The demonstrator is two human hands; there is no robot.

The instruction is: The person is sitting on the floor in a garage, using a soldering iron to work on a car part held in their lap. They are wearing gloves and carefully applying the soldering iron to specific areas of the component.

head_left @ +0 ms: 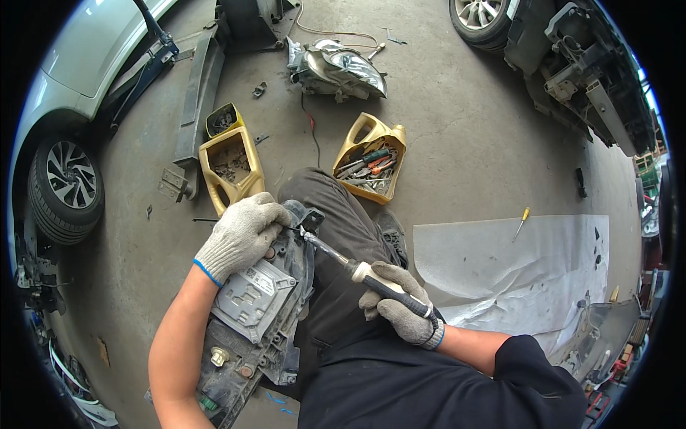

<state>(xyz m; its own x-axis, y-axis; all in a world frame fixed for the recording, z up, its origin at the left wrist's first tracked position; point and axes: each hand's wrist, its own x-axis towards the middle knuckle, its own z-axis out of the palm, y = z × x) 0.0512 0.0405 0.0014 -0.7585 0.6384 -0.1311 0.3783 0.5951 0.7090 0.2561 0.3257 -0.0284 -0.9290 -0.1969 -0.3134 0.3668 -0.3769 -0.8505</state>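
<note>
My left hand (244, 230), in a knitted work glove, pinches a thin black rod (206, 219). One end sticks out to the left of the glove and the other reaches the iron's tip. In my gloved right hand (404, 306) is a soldering iron (363, 273) with a black and white handle and a metal shaft. Its tip meets the upper corner of a dark plastic headlight housing (291, 247) that rests against my leg. A grey metal control unit (253, 299) is mounted on the housing's back. My left fingers partly cover the working spot.
Ahead stand two cut-open yellow jugs, one with hand tools (397, 176), another with small parts (204, 159). A second headlight (341, 70) lies farther off. A white sheet (493, 250) with a yellow-handled screwdriver (522, 223) is to the right. Cars stand on both sides.
</note>
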